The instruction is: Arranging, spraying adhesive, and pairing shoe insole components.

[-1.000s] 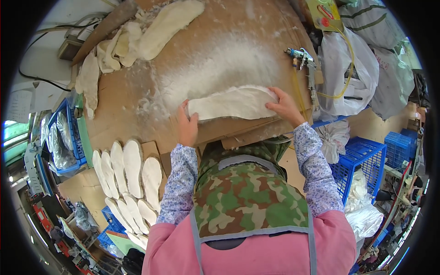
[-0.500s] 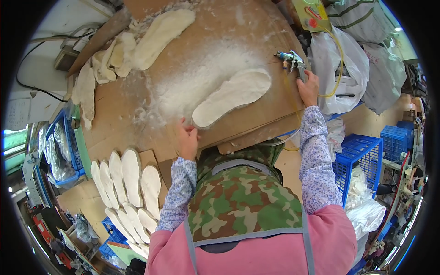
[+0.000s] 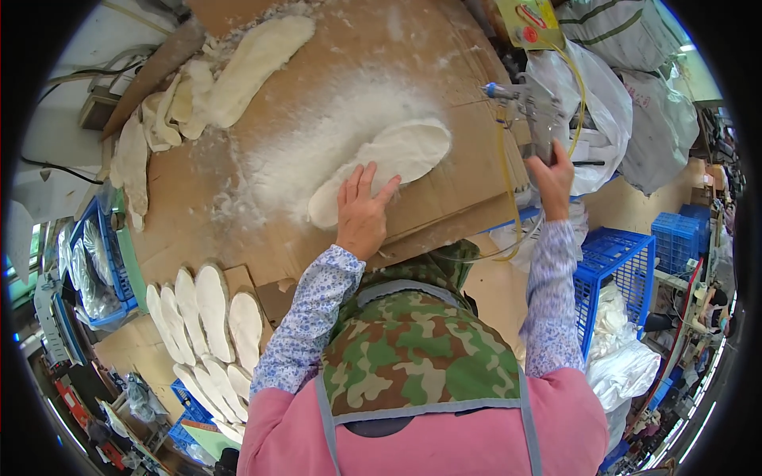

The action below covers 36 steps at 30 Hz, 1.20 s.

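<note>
Pressing flat at frame centre, the left hand [image 3: 363, 214] pins a white insole [image 3: 385, 166] to the dusty cardboard sheet [image 3: 262, 238]. Right hand [image 3: 551, 176] grips a spray gun [image 3: 533, 107]; beyond, a yellow tag [image 3: 526, 17] and white sacks [image 3: 635, 103] crowd the upper right.

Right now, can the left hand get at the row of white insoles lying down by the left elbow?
Probably yes: the left hand rests on the insole on the cardboard, and nothing covers the row of insoles.
</note>
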Motion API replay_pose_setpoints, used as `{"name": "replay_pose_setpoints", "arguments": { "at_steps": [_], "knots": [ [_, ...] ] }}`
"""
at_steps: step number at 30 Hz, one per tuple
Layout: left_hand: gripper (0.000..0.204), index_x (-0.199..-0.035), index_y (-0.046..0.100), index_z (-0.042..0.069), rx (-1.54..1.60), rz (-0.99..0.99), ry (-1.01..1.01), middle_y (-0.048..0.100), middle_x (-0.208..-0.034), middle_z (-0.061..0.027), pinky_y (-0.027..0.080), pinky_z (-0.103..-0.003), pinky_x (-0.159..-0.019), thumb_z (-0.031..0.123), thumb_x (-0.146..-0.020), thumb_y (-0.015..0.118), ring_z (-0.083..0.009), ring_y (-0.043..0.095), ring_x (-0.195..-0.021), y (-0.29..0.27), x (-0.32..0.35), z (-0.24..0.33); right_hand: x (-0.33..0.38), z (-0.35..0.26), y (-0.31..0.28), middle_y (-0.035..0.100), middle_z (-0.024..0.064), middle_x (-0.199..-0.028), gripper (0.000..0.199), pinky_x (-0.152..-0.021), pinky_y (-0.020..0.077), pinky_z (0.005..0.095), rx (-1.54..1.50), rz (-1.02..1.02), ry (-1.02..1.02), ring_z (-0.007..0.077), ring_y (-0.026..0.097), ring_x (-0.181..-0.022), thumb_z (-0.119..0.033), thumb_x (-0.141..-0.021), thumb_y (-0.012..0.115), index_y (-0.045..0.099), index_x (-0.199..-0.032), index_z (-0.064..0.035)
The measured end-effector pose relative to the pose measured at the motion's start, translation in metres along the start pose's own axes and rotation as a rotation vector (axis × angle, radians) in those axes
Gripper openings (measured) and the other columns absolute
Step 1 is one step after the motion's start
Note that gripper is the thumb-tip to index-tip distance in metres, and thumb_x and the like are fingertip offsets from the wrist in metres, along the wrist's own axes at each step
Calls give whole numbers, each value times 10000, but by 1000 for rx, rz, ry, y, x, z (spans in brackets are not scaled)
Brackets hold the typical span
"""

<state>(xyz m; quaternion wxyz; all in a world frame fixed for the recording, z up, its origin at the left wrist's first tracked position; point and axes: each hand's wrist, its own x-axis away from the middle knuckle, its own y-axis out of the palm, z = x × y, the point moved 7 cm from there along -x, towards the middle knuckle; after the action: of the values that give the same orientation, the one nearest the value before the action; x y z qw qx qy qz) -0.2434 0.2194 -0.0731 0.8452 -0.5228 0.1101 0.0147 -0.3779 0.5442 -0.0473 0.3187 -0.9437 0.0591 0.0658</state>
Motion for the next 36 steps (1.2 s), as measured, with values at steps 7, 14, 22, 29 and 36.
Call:
{"name": "replay_pose_setpoints", "arguments": {
  "at_steps": [7,14,22,29,36],
  "knots": [
    [609,-1294,536,232,-68,-55,-22,255,-1473,-184,213,-577,-1055,-34,-748,501,-365,256,-1341,30,4,8,78,-51,25,597,152,-1189,585,-487,401,196,-555,-665,481,61,451,-502,-70,-763,510,440,-1336,22],
    [629,-1327,503,212,-25,-89,-65,179,-1505,-209,165,-598,-1067,-49,-755,490,-370,178,-1388,37,9,8,140,-75,56,611,116,-1026,444,-627,437,274,-197,-735,299,151,539,-708,-26,-814,606,490,-1242,1],
    [621,-1330,500,200,22,-74,-76,189,-1499,-216,165,-605,-1061,-38,-757,483,-373,179,-1387,38,12,4,136,-119,53,550,185,-1026,404,-819,442,370,-3,-616,-33,371,548,-947,35,-796,579,490,-1188,0],
    [621,-1331,494,185,20,-79,-55,201,-1490,-220,166,-608,-1060,-37,-751,497,-372,190,-1382,36,10,2,139,-106,40,535,147,-903,307,-723,434,321,-86,-541,169,304,527,-782,48,-799,548,504,-1101,15],
    [408,-1158,564,62,50,-3,-36,336,-1428,-185,169,-597,-1069,-3,-758,525,-361,257,-1357,26,1,6,124,-92,28,522,81,-814,269,-660,433,291,-53,-413,77,193,534,-723,37,-824,555,506,-1088,26]
  ]
}}
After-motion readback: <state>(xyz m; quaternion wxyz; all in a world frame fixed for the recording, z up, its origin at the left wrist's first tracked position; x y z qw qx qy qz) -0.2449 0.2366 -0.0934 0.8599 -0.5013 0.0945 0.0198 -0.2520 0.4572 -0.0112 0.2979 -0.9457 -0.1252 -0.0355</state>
